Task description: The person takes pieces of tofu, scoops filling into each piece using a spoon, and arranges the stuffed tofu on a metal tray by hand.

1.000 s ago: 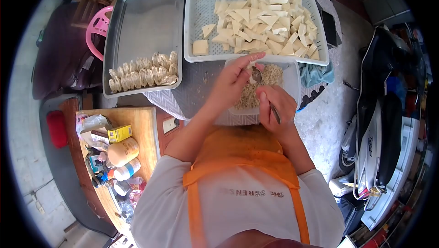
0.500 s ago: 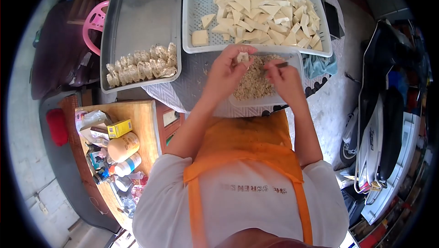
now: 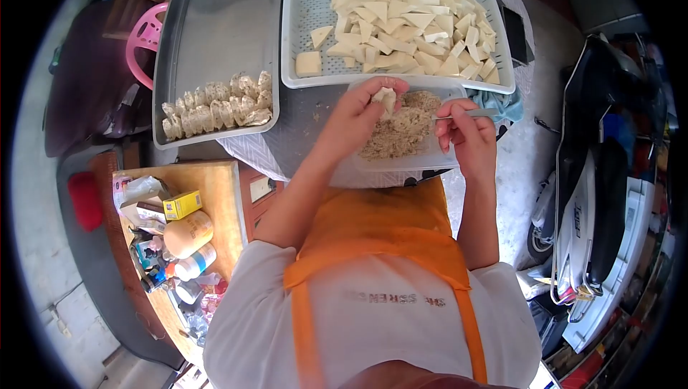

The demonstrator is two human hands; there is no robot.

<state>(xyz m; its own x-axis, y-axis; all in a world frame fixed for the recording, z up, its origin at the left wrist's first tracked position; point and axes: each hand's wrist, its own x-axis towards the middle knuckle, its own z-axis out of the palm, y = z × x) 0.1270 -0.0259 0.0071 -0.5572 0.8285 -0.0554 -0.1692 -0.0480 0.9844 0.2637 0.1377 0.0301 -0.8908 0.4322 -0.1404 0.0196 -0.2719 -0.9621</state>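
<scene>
Over the left part of a clear plastic tub (image 3: 444, 156), my left hand (image 3: 358, 118) is closed round a pale piece of tofu (image 3: 388, 100). Crumbly brown filling (image 3: 401, 127) lies in the tub below. My right hand (image 3: 467, 134), at the tub's right side, grips a metal spoon (image 3: 476, 113) that points to the right. Behind the tub, a white perforated tray (image 3: 308, 27) holds a heap of cut tofu pieces (image 3: 408, 27). The metal tray (image 3: 222, 23) at the left carries rows of filled pieces (image 3: 218, 106) along its near edge.
A pink chair back (image 3: 143, 38) stands left of the metal tray. Bottles and boxes, one box yellow (image 3: 183, 205), crowd a wooden table (image 3: 215, 181) at the lower left. A teal cloth (image 3: 505, 106) lies right of the tub. A parked scooter (image 3: 584, 224) is farther right.
My right hand has moved from over the filling to the tub's right side, with the spoon. My left hand stays over the tub, and the pale piece in it shows more clearly.
</scene>
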